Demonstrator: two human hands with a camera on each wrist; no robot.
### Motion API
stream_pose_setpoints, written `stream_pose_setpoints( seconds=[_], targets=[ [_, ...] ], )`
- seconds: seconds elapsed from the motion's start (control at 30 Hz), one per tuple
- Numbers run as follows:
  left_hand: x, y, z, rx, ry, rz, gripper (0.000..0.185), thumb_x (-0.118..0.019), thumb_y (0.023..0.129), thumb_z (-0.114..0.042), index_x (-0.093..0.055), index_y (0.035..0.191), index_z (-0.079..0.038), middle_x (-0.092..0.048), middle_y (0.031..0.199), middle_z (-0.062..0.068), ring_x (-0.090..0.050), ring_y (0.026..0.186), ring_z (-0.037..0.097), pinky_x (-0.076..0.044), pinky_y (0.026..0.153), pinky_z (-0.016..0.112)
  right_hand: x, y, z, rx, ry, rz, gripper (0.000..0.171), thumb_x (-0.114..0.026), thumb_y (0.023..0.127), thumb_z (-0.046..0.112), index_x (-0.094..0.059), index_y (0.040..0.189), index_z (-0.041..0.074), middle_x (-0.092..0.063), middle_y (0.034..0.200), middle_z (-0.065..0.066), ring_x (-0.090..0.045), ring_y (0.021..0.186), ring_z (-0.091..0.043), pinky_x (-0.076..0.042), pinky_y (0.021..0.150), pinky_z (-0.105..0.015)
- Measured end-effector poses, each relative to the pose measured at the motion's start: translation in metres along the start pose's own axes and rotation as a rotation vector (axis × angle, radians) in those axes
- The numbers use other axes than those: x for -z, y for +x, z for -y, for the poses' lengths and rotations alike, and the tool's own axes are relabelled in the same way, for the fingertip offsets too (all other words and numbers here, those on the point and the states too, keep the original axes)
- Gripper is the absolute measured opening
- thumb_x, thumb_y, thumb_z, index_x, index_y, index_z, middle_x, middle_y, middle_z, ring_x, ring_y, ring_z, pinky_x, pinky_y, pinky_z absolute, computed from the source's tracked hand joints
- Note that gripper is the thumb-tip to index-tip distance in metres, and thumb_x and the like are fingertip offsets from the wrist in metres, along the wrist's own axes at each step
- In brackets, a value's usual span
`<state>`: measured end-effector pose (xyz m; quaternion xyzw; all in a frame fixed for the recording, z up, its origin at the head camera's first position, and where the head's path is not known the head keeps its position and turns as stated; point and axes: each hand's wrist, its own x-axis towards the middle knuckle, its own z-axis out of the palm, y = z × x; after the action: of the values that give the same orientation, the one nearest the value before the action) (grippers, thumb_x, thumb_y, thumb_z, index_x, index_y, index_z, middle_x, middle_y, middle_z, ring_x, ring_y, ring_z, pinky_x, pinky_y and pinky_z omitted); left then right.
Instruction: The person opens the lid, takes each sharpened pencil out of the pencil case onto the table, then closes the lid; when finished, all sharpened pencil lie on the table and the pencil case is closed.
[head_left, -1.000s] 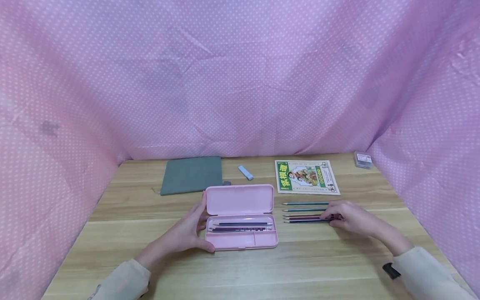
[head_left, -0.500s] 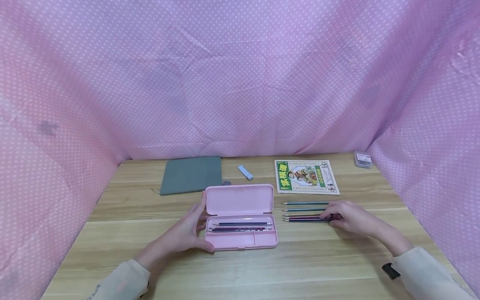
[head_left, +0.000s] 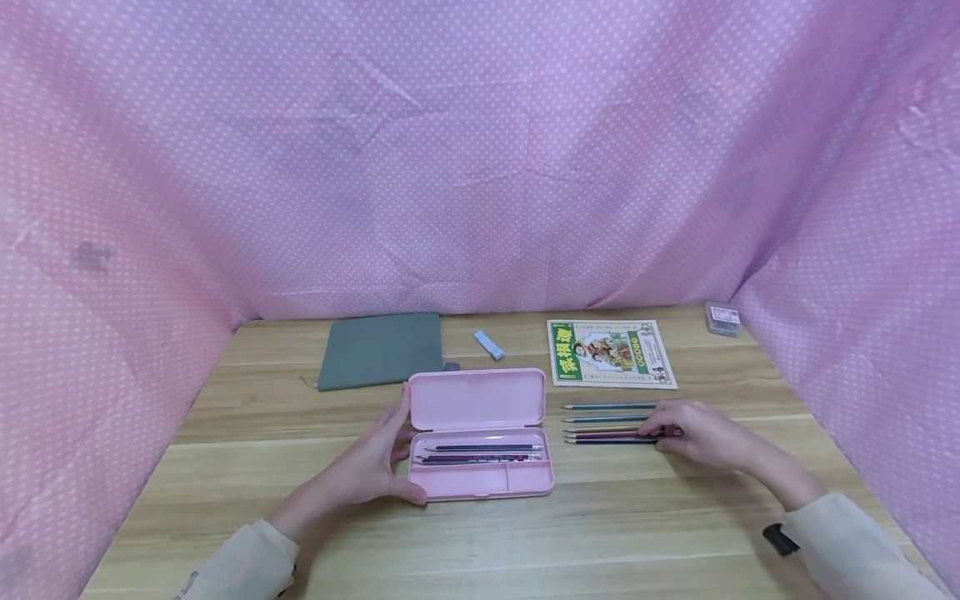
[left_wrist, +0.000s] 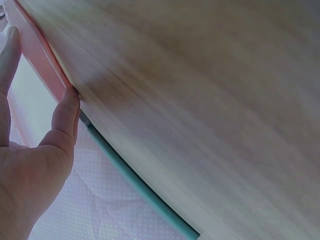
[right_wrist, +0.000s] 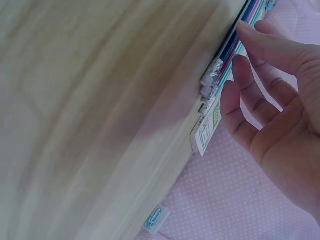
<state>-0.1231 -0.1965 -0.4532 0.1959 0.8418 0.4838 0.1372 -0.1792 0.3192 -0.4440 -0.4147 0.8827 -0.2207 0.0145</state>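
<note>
An open pink pencil case [head_left: 477, 400] lies on the table, lid folded back. Several dark and maroon pencils [head_left: 483, 448] lie in its long rear compartment; the two front compartments hold nothing. My left hand [head_left: 367, 462] holds the case's left end, thumb at the front edge and index finger by the lid. To the right, several pencils [head_left: 600, 437] lie in a row, tips leftward. Over their eraser ends my right hand [head_left: 697, 433] bends its fingers, pinching at the nearer pencils. In the right wrist view the thumb [right_wrist: 257, 37] meets a dark blue pencil [right_wrist: 231, 44].
Behind the case lie a green notebook [head_left: 382, 350], a small grey piece [head_left: 451, 367] and a light blue strip-shaped item [head_left: 489, 344]. An illustrated booklet [head_left: 611, 354] lies behind the pencils. A small clear box [head_left: 723, 319] stands at the back right corner, near the pink dotted cloth [head_left: 480, 167].
Both hands, the case and the pencils keep their places relative to one another. The whole view has shifted very slightly.
</note>
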Motion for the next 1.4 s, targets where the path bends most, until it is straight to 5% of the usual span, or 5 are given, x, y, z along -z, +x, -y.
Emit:
stream_pose_setpoints(
  seconds=[0.4,0.9,1.17,1.4],
  targets=[
    [0.001,0.0,-0.001,0.01,0.01,0.001,0.147,-0.098,0.064,-0.026,0.012,0.162,-0.027,-0.03,0.152,0.017,-0.051,0.133,0.033,-0.048,0.105,0.039,0.003,0.024,0.03,0.041,-0.057,-0.041,0.04,-0.08,0.083,0.003,-0.072,0.122,0.007,-0.072,0.108,-0.002,-0.069,0.092,-0.017,-0.061,0.079,-0.039],
    [0.001,0.0,0.001,0.011,-0.001,0.005,0.148,-0.098,0.064,-0.024,0.012,0.162,-0.027,-0.026,0.155,0.018,-0.051,0.133,0.034,-0.048,0.105,0.038,-0.02,0.094,0.083,0.193,0.002,-0.009,0.042,-0.077,0.089,0.005,-0.068,0.129,0.007,-0.067,0.127,-0.01,-0.065,0.114,-0.026,-0.056,0.097,-0.042],
    [0.0,0.001,0.001,0.004,0.006,0.002,0.147,-0.098,0.064,-0.026,0.012,0.162,-0.026,-0.027,0.155,0.018,-0.051,0.133,0.034,-0.049,0.105,0.038,-0.043,0.124,0.102,0.217,0.028,0.055,0.037,-0.077,0.09,0.009,-0.07,0.127,0.007,-0.07,0.113,-0.005,-0.065,0.099,-0.016,-0.057,0.087,-0.027],
    [0.0,0.001,-0.001,0.034,0.007,0.002,0.149,-0.099,0.062,-0.025,0.012,0.162,-0.027,-0.026,0.156,0.016,-0.051,0.134,0.032,-0.048,0.105,0.035,-0.057,0.143,0.115,0.141,0.063,0.155,0.033,-0.074,0.093,0.009,-0.072,0.126,0.01,-0.071,0.106,-0.001,-0.063,0.092,-0.005,-0.057,0.084,-0.022]
  ],
)
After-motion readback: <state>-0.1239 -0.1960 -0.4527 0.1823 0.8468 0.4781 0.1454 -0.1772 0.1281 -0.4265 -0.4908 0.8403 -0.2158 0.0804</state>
